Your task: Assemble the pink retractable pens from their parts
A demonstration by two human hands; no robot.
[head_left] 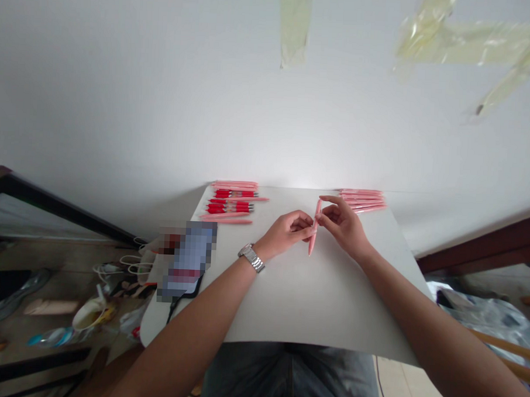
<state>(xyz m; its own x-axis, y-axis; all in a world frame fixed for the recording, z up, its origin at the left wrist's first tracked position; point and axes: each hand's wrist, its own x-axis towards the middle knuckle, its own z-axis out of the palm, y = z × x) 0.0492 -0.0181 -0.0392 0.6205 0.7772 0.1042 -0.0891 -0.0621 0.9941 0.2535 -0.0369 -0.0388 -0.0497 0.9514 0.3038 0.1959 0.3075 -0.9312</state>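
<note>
Head view: your left hand (286,230) pinches the lower half of a pink pen (311,242) over the middle of the worktop (322,306), and your right hand (345,226) grips it higher, forefinger at its upper end. The pen slants, lower end toward you; whether that end touches the worktop, you cannot tell from here. Should you push on the upper end with a loose left pinch, the slim barrel could slide or twist through. Just beyond your right hand lies a row of pink pens (362,197), which a careless knuckle could knock askew. Farther left, red pens (220,207) lie among other pink pens (234,184), loose enough to roll if bumped. Your left forearm (193,327) passes near a pixelated device (187,262) and a dark cable (171,311); a snag there could drag the device off the edge
</note>
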